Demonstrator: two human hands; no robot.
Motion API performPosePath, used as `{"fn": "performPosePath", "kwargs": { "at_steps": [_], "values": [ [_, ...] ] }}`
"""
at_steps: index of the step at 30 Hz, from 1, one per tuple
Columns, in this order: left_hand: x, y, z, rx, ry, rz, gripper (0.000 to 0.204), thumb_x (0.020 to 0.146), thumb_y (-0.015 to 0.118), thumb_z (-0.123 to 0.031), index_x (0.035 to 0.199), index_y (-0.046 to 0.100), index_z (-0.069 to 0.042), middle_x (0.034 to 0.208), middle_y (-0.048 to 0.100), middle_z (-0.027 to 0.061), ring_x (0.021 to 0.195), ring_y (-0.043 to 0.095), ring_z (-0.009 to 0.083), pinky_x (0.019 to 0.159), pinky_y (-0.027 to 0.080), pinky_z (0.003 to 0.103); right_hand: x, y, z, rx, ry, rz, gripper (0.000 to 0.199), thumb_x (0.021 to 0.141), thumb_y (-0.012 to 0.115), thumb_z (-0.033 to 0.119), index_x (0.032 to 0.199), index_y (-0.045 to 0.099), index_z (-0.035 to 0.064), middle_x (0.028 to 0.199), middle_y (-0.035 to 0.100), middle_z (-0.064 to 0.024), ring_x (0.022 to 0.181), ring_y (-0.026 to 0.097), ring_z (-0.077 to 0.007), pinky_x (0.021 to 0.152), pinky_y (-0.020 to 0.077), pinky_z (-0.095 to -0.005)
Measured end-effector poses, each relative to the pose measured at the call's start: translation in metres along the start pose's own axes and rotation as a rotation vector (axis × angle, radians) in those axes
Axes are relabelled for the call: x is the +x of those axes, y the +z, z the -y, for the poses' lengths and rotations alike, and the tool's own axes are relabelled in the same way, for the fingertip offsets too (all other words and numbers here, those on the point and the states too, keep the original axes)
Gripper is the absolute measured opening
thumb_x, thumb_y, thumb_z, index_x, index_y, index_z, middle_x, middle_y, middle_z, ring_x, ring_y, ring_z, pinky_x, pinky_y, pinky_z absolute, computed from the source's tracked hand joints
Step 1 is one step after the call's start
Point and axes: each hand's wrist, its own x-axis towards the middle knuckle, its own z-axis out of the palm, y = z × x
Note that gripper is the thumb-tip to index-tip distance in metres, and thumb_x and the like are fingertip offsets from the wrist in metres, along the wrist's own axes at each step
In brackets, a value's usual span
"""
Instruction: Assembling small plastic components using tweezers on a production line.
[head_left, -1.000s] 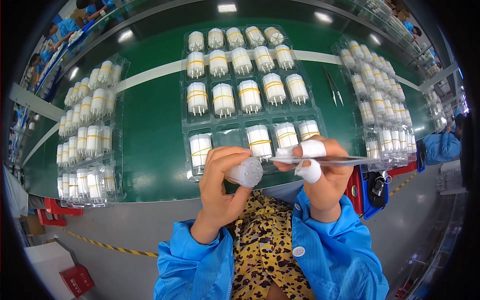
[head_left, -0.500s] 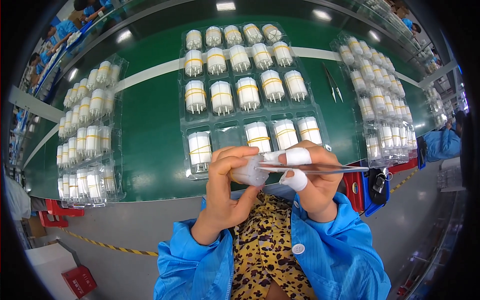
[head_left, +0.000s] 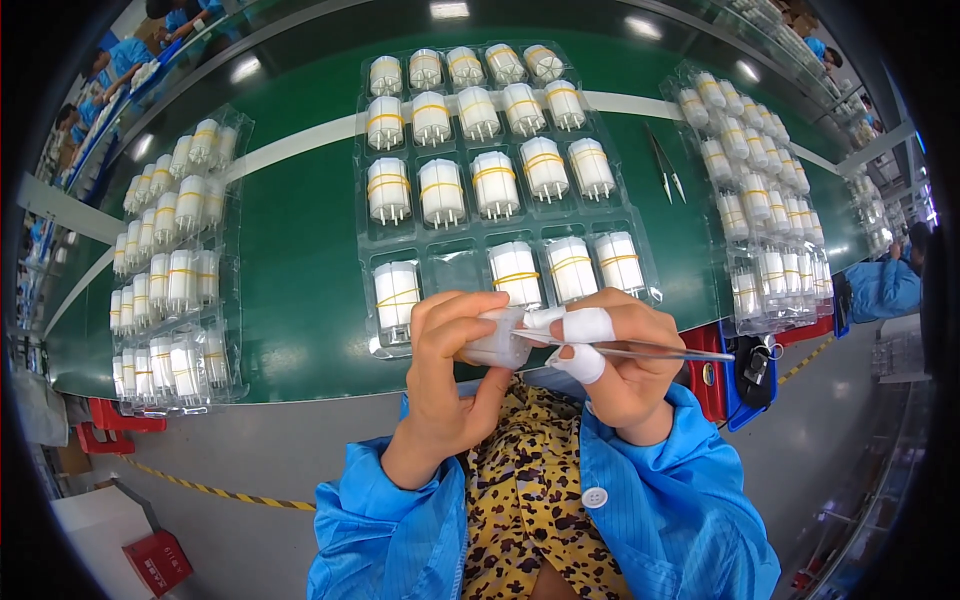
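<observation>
My left hand (head_left: 450, 360) is closed round a white cylindrical part (head_left: 497, 345), whose end face is turned to the right. Between the wrapped fingertips of my right hand (head_left: 625, 365) is a pair of metal tweezers (head_left: 650, 350), their tips at that end face. White tape covers the thumb and at least one finger of this hand. Just beyond my hands lies a clear plastic tray (head_left: 447, 238) with rows of white cylinders (head_left: 495, 185), each bound with a yellow band, many showing metal pins. One pocket (head_left: 455, 275) in its nearest row holds no cylinder.
Further trays of banded cylinders stand at the left (head_left: 180, 280) and the right (head_left: 760, 200). A second pair of tweezers (head_left: 665, 165) lies on the green table (head_left: 300, 300). Beside the table's near edge at right is a blue bin (head_left: 745, 395). Other people in blue work at far left.
The cylinder has turned a little in my left hand, its end face now further to the right. The tweezers in my right hand have tilted slightly, their rear end lower.
</observation>
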Motion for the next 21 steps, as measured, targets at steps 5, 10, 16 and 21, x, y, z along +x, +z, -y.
{"fn": "performPosePath", "kwargs": {
  "at_steps": [5, 10, 16, 21],
  "values": [
    [-0.0006, 0.0060, 0.0012, -0.208, -0.013, -0.042, 0.056, 0.062, 0.067, 0.013, 0.110, 0.042, -0.004, 0.120, 0.054, 0.0182, 0.106, 0.049, 0.0317, 0.088, 0.041, 0.039, -0.0038, 0.0054, -0.0018, 0.177, 0.018, -0.101, 0.021, 0.076, 0.066, -0.005, 0.097, 0.065, -0.0040, 0.088, 0.066, -0.0167, 0.078, 0.066, -0.0202, 0.065, 0.0528, -0.0273],
    [-0.0010, 0.0043, 0.0023, -0.188, -0.016, -0.008, 0.048, 0.073, 0.064, 0.008, 0.111, 0.037, -0.003, 0.116, 0.050, 0.0235, 0.107, 0.050, 0.0276, 0.090, 0.042, 0.036, -0.0009, 0.0030, 0.0014, 0.128, 0.033, -0.055, 0.021, 0.076, 0.066, -0.005, 0.098, 0.065, -0.0036, 0.088, 0.066, -0.0171, 0.079, 0.066, -0.0202, 0.067, 0.0521, -0.0274],
    [-0.0010, 0.0063, 0.0015, -0.216, -0.022, -0.028, 0.051, 0.068, 0.065, 0.011, 0.110, 0.038, -0.003, 0.117, 0.052, 0.0216, 0.106, 0.049, 0.0286, 0.090, 0.041, 0.037, -0.0022, 0.0031, 0.0020, 0.155, 0.055, -0.064, 0.022, 0.076, 0.067, -0.004, 0.097, 0.065, -0.0031, 0.088, 0.066, -0.0166, 0.080, 0.066, -0.0205, 0.067, 0.0520, -0.0278],
    [-0.0030, 0.0075, 0.0035, -0.246, 0.003, -0.058, 0.056, 0.064, 0.066, 0.012, 0.111, 0.040, -0.002, 0.119, 0.053, 0.0191, 0.106, 0.048, 0.0294, 0.090, 0.041, 0.038, -0.0031, 0.0066, 0.0033, 0.134, 0.065, -0.088, 0.021, 0.075, 0.068, -0.004, 0.096, 0.066, -0.0027, 0.086, 0.067, -0.0157, 0.077, 0.066, -0.0208, 0.066, 0.0522, -0.0280]
  ]
}}
